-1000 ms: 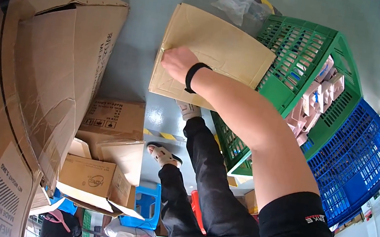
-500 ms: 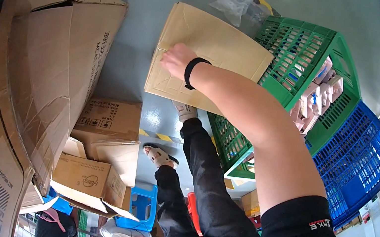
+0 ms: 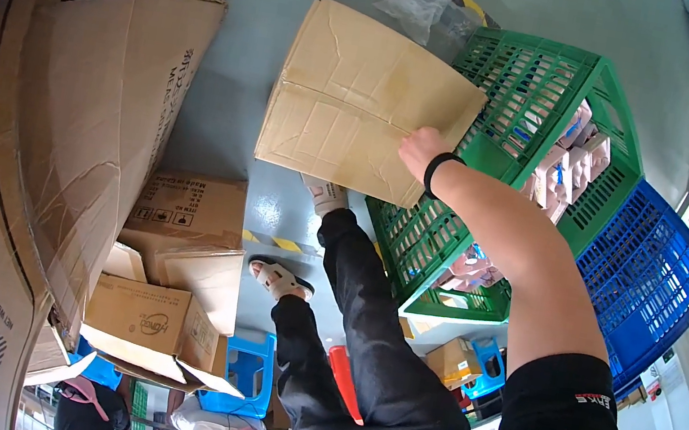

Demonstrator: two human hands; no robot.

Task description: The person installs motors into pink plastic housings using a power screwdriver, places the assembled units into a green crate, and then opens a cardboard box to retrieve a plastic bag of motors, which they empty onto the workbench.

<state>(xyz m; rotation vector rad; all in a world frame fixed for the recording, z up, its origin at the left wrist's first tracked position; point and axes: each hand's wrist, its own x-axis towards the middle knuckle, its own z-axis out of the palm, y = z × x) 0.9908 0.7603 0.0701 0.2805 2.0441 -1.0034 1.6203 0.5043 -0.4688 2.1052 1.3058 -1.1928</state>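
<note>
A plain brown carton (image 3: 356, 89) lies ahead of me, its broad creased face turned up and a seam running across it. My right hand (image 3: 421, 152), with a black band at the wrist, is over that face near its right edge. Its fingers are curled closed; whatever they hold, if anything, is hidden. Just to the right of the hand stands a green plastic crate (image 3: 520, 90), with several pinkish-beige pieces (image 3: 563, 174) and bits of blue inside. My left hand is out of the picture.
Large open cartons (image 3: 104, 75) fill the left side, with smaller boxes (image 3: 137, 312) below them. A blue crate (image 3: 643, 283) adjoins the green one. Clear plastic film (image 3: 420, 7) lies beyond the carton. A blue stool (image 3: 247, 372) and people (image 3: 222, 427) show at the lower left.
My right hand has moved rightward across the carton, from its left part to near its right edge, fingers still curled. The whole view has shifted slightly.
</note>
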